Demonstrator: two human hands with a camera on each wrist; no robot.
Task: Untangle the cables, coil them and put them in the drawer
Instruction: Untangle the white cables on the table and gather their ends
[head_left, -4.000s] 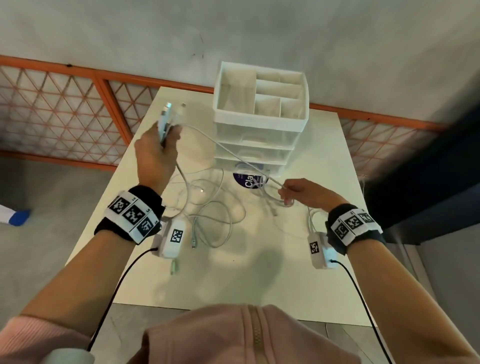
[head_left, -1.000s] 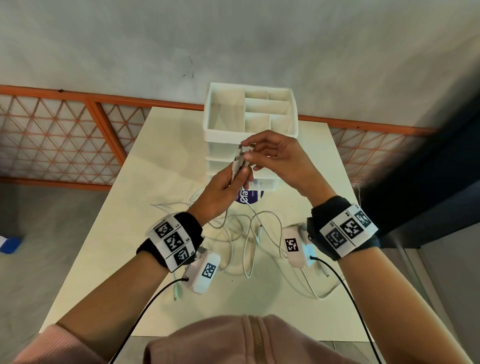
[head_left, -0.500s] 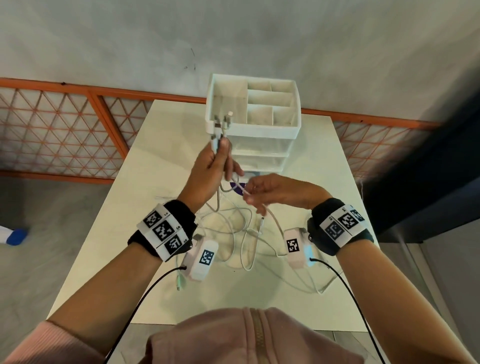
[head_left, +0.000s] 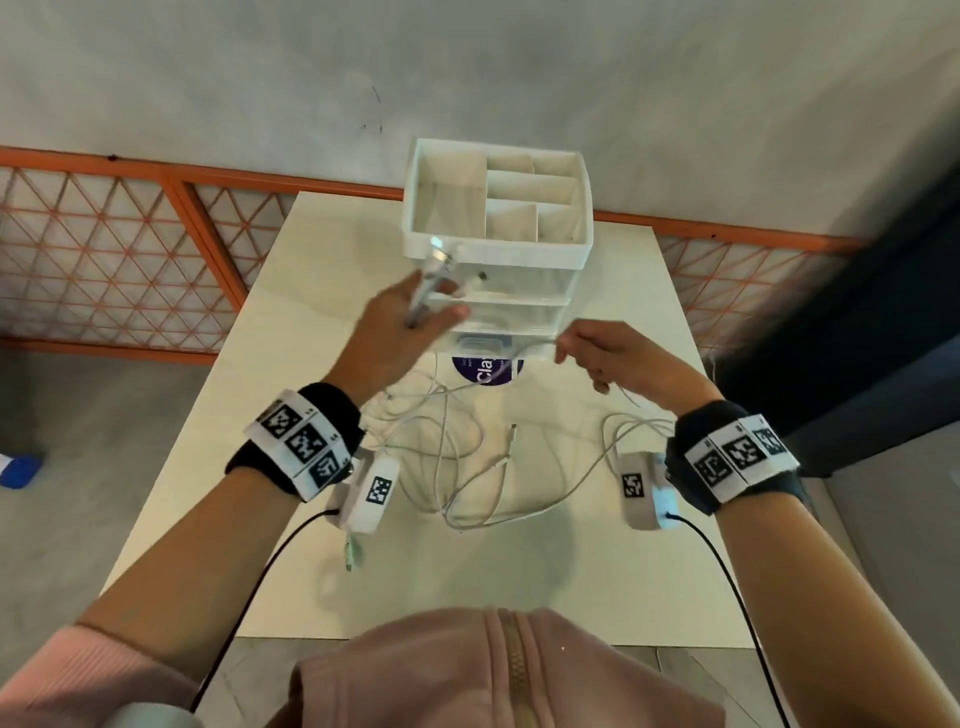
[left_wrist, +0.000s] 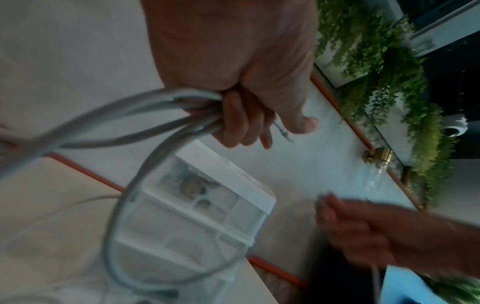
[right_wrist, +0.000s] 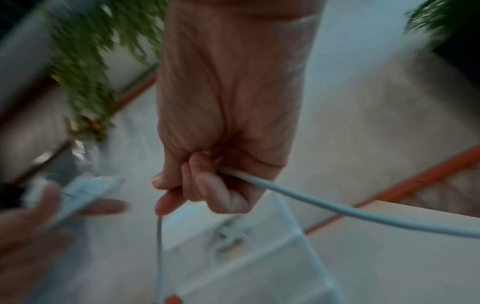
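The left hand (head_left: 400, 332), fist around several cables (left_wrist: 145, 115), has drifted centre-left; the right hand (head_left: 608, 358) pinches one strand (right_wrist: 337, 207) (separating continues, judging by slack).

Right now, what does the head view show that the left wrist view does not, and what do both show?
Only the head view shows the table, the loose cables lying on it and both wristbands. Only the left wrist view shows the left hand's fingers curled around several cable strands, and green plants. Both show the drawer unit and the right hand.
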